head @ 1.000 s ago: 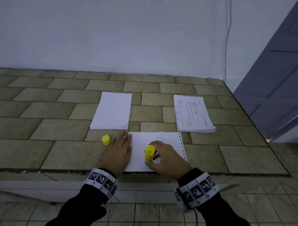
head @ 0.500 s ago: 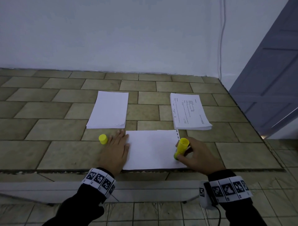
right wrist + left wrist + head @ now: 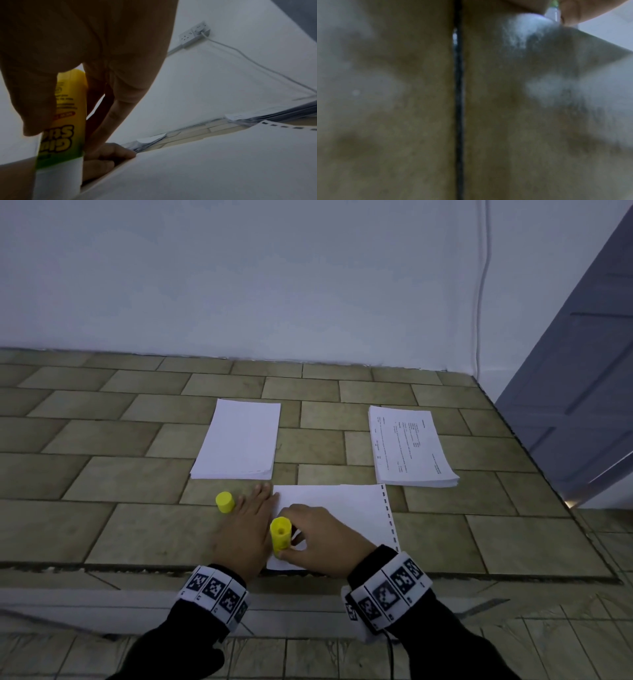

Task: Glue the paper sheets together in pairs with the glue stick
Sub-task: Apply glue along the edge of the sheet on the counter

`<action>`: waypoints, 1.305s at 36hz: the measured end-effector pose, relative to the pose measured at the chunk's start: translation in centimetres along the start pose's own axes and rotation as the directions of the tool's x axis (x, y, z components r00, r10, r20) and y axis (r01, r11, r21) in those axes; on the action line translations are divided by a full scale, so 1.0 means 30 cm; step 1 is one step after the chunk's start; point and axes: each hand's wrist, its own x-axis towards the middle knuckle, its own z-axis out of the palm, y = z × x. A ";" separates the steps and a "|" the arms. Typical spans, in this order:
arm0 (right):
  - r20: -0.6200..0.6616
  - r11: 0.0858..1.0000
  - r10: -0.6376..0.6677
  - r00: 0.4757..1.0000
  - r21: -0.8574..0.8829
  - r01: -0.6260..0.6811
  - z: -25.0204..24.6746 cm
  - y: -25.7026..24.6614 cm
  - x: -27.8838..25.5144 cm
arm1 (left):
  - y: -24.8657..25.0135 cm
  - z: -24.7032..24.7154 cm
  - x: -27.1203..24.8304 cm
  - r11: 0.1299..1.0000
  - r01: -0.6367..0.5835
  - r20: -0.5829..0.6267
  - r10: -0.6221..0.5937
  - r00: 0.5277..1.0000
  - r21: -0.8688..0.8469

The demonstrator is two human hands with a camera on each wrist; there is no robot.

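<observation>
Leftmost, yellow cap (image 3: 225,502) stands on the tiled surface (image 3: 102,529), just beside the left hand (image 3: 247,534). Left hand lies flat, fingers straight, grip relaxed and holding nothing, pressing at the left edge of the single sheet (image 3: 346,508). Behind it, blank paper stack (image 3: 239,440). Right hand (image 3: 320,541) grips the glue stick (image 3: 281,534), fingers curled round it, tip down on the sheet's near left part. Far right, printed paper stack (image 3: 409,446). Left wrist view blurred.
</observation>
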 end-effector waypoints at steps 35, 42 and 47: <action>-0.132 0.962 0.237 0.963 0.169 -0.213 -0.159 0.101 -0.120 | 0.084 -0.058 -0.022 0.994 0.100 0.037 -0.101 0.994 0.047; -0.042 0.981 0.154 0.987 0.125 -0.148 -0.121 0.106 -0.145 | 0.076 -0.054 -0.021 0.990 0.081 0.044 -0.087 0.995 0.112; -0.071 0.979 0.174 0.982 0.122 -0.165 -0.141 0.125 -0.113 | 0.071 -0.046 -0.017 0.994 0.072 0.025 -0.074 0.997 0.082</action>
